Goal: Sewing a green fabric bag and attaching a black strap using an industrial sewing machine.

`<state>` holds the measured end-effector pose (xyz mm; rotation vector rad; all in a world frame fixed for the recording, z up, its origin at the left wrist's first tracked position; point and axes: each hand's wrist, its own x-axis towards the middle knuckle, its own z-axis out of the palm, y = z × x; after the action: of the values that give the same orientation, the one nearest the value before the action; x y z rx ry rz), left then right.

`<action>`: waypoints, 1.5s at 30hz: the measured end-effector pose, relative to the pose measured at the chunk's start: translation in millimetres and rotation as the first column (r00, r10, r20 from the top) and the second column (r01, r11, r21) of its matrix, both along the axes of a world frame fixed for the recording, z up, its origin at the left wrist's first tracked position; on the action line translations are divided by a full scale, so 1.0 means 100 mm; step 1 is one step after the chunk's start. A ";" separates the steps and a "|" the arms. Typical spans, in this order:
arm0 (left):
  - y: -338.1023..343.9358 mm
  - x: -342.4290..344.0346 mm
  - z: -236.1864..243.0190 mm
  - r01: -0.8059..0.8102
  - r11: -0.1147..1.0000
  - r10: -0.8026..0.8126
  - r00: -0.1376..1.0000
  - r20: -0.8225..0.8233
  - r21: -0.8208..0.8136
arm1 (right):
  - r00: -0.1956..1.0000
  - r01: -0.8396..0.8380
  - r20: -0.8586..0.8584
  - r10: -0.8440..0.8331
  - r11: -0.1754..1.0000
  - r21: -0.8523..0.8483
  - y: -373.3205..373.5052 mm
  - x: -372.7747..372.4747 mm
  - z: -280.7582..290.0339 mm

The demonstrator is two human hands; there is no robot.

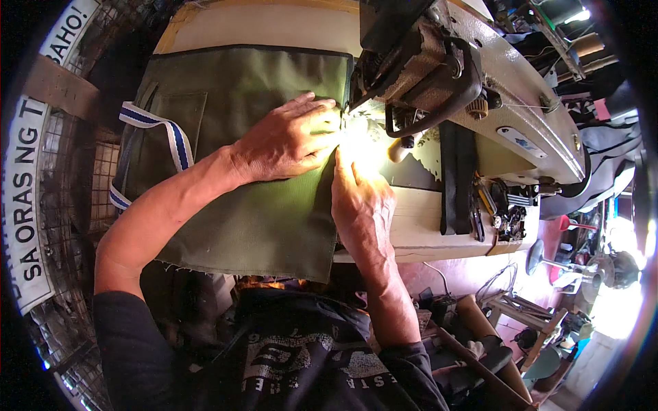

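A dark green fabric panel (274, 219) lies on the sewing machine table, its top and right edges bound in black and its near edge frayed. Its right edge runs beside the needle area of a beige sewing machine (507, 116). My left hand (288, 140) rests on the panel with fingers stretched toward the needle. Just nearer to me, my right hand (363, 198) grips the panel's right edge between thumb and fingers. Bright lamp glare hides the needle tip and some fingertips. A white strap with a blue stripe (179, 147) loops over the panel's left side.
Right of the needle, a black strip (458, 178) hangs over the pale tabletop (418, 216). Small tools (485, 198) lie at the table's right end. Wire mesh and a white sign (34, 205) stand at far left. A fan (610, 270) and wooden pieces (521, 308) are at lower right.
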<state>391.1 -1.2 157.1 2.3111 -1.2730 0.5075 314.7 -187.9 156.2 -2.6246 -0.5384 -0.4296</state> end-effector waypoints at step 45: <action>-0.11 -1.70 0.29 -0.071 0.903 0.103 0.993 -0.054 0.423 | 0.958 0.227 -0.244 -0.153 0.921 0.315 -0.10 -1.08 0.13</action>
<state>221.3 -12.4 185.8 2.7217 -1.3531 0.1788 207.1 -197.6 169.0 -2.3532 -0.1202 -0.2634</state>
